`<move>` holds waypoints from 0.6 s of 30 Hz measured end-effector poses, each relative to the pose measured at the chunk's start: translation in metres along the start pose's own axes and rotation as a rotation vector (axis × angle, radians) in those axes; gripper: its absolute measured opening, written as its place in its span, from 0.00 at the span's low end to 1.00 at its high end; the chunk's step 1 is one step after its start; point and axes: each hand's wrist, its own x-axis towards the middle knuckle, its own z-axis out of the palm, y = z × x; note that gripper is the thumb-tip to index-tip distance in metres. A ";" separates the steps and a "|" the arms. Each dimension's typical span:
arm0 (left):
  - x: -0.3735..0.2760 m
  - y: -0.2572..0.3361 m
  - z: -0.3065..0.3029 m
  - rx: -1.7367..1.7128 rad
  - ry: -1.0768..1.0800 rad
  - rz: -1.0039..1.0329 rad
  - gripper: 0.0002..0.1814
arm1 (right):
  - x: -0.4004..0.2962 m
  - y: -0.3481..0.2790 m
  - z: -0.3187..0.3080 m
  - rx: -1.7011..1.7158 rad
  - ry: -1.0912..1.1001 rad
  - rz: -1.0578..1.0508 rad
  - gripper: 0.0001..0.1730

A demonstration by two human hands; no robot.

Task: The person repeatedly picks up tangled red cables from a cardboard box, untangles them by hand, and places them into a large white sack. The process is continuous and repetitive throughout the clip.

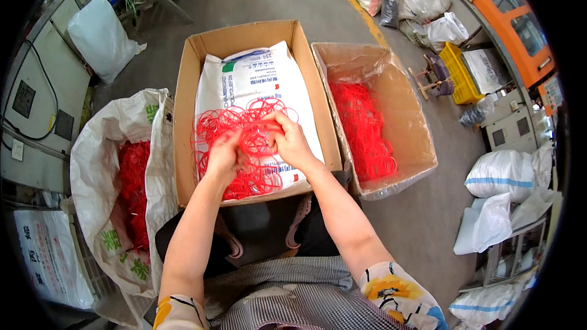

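Note:
My left hand (224, 156) and my right hand (289, 140) are together over an open cardboard box (241, 32) in front of me. Between them they grip a bundle of thin red plastic rings (257, 134); the fingertips are slightly blurred. More loose red rings (220, 121) lie tangled around and below the hands, on a white printed woven sack (270, 71) that sits in the box. To the right, a plastic-lined carton (406, 114) holds a heap of red rings (362, 133). On the left a white woven bag (103, 146), its mouth turned out, contains red plastic pieces (134, 183).
Grey machine cabinets (55, 73) line the left side, with a full white sack (103, 39) by them. At the right are an orange machine (513, 23), a yellow crate (458, 73), a small stool (435, 75) and white sacks (500, 176). A yellow line (353, 2) crosses the floor.

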 end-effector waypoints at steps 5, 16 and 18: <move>0.038 -0.025 -0.016 0.527 0.453 1.213 0.04 | -0.013 0.001 0.043 0.217 0.086 0.092 0.04; 0.004 0.004 -0.012 -0.032 -0.266 -0.393 0.13 | -0.001 0.018 -0.001 0.876 -0.207 0.264 0.09; -0.004 0.003 -0.004 -0.098 -0.313 -0.474 0.18 | -0.002 0.017 0.003 0.733 -0.185 0.245 0.10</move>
